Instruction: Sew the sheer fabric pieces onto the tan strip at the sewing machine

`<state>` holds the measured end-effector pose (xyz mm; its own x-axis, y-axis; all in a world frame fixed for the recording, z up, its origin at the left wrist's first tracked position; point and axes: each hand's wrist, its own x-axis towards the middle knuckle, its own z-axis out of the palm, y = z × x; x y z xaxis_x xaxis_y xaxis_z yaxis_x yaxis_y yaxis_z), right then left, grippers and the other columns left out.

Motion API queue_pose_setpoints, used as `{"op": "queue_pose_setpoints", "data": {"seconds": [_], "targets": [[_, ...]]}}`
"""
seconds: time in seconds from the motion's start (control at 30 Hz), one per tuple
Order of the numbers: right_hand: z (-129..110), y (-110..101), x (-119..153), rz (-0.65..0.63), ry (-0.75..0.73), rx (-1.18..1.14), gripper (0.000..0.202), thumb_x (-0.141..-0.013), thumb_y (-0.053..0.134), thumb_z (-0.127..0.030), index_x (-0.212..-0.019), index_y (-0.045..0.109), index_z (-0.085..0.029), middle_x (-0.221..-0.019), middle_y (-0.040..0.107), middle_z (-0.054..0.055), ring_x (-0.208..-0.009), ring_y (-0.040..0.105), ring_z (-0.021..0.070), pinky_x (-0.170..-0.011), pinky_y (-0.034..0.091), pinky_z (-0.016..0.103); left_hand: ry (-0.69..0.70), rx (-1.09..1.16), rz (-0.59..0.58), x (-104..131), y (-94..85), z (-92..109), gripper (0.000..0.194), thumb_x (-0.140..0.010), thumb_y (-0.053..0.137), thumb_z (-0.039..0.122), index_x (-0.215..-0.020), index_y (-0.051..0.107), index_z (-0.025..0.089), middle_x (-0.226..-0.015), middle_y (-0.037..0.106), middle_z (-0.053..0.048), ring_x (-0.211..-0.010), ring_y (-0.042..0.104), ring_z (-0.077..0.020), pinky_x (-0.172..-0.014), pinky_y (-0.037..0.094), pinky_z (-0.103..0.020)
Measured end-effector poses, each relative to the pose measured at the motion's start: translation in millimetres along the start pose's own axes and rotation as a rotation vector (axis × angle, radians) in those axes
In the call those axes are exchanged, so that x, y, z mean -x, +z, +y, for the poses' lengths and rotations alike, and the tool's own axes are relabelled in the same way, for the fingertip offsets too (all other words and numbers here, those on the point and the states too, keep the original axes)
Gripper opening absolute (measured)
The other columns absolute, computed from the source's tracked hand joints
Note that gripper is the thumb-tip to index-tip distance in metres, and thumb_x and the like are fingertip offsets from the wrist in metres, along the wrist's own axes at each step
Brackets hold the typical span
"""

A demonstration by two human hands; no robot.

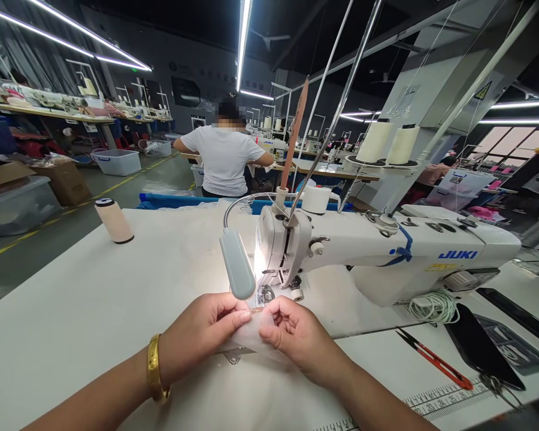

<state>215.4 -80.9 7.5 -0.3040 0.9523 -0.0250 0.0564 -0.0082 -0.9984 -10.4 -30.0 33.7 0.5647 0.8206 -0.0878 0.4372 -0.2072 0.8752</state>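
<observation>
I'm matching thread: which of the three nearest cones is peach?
The cone on the tabletop, left of the sewing machine; the two cones on the stand are cream.

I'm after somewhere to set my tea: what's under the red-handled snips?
The red-handled snips lie on the white tabletop; whatever their blades and handle cover directly beneath is hidden.

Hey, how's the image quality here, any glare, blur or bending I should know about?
In the head view, the lamp throws a bright glare on the sewing machine's needle end; ceiling tubes glow harshly against a dark ceiling; wide-angle stretching shows toward the edges; the co-worker's head is pixelated; distant machines look soft.
</observation>
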Motion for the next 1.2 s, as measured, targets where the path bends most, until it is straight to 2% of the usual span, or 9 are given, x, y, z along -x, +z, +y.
{"op": "queue_pose_setpoints", "data": {"seconds": [0.1, 0.23, 0.33, 0.43, 0.53, 0.77, 1.2], "targets": [[-1.3, 1.7, 0.9, 0.021, -0.003, 0.01, 0.034, -0.097, 0.072, -0.05, -0.088, 0.059, -0.02, -0.079, 0.052, -0.003, -0.072, 0.045, 0.0146, -0.066, 0.034, 0.028, 0.013, 0.008, 0.005, 1.0, 1.3, 2.5, 0.051, -0.095, 0.052, 0.066, -0.069, 0.052, 0.022, -0.063, 0.041, 0.006, -0.058, 0.036, -0.0134, -0.055, 0.032, -0.026], [-4.5, 2.7, 1.0, 0.02, -0.025, -0.021, 0.034, -0.097, 0.071, -0.051, -0.089, 0.059, -0.02, -0.078, 0.053, -0.003, -0.072, 0.047, 0.0148, -0.065, 0.035, 0.027, -0.045, 0.162, -0.048, 3.0, 4.6, 4.8, 0.039, -0.087, 0.068, 0.059, -0.088, 0.065, 0.021, -0.072, 0.059, 0.003, -0.065, 0.052, -0.0163, -0.061, 0.044, -0.026], [-3.4, 2.3, 0.4, 0.027, -0.027, -0.014, 0.033, -0.097, 0.071, -0.051, -0.089, 0.06, -0.02, -0.078, 0.053, -0.003, -0.071, 0.047, 0.0148, -0.064, 0.034, 0.027, -0.069, 0.172, -0.035, 3.6, 5.1, 4.6, 0.04, -0.087, 0.067, 0.061, -0.082, 0.066, 0.02, -0.065, 0.054, 0.004, -0.059, 0.047, -0.0146, -0.056, 0.041, -0.025], [0.0, 1.6, 0.2, 0.04, -0.03, 0.008, 0.033, -0.097, 0.071, -0.051, -0.09, 0.061, -0.02, -0.077, 0.052, -0.003, -0.071, 0.046, 0.0147, -0.065, 0.034, 0.027, -0.048, 0.125, -0.011, 2.9, 3.7, 3.5, 0.045, -0.089, 0.063, 0.063, -0.078, 0.066, 0.021, -0.062, 0.046, 0.006, -0.057, 0.037, -0.0131, -0.054, 0.034, -0.024], [2.4, 1.4, 0.2, 0.044, -0.043, 0.009, 0.033, -0.097, 0.071, -0.052, -0.092, 0.061, -0.02, -0.078, 0.052, -0.003, -0.072, 0.047, 0.0149, -0.066, 0.036, 0.027, -0.026, 0.079, -0.004, 2.1, 2.1, 2.6, 0.046, -0.091, 0.06, 0.064, -0.076, 0.066, 0.021, -0.062, 0.044, 0.005, -0.058, 0.034, -0.0133, -0.054, 0.031, -0.025], [-1.9, 2.8, 0.3, 0.066, -0.035, 0.0, 0.037, -0.094, 0.073, -0.056, -0.091, 0.06, -0.021, -0.078, 0.054, -0.003, -0.073, 0.051, 0.016, -0.068, 0.039, 0.028, -0.024, 0.061, -0.016, 2.8, 0.8, 4.4, 0.046, -0.091, 0.059, 0.064, -0.078, 0.068, 0.021, -0.066, 0.051, 0.003, -0.062, 0.04, -0.015, -0.058, 0.036, -0.025], [-8.0, 3.3, 1.7, 0.119, -0.055, 0.063, 0.043, -0.094, 0.069, -0.061, -0.081, 0.058, -0.021, -0.073, 0.048, -0.003, -0.069, 0.045, 0.0153, -0.064, 0.037, 0.028, -0.083, 0.127, -0.041, 4.3, -0.1, 14.9, 0.047, -0.085, 0.062, 0.066, -0.074, 0.063, 0.02, -0.067, 0.05, 0.003, -0.063, 0.042, -0.0152, -0.06, 0.038, -0.026]]}}
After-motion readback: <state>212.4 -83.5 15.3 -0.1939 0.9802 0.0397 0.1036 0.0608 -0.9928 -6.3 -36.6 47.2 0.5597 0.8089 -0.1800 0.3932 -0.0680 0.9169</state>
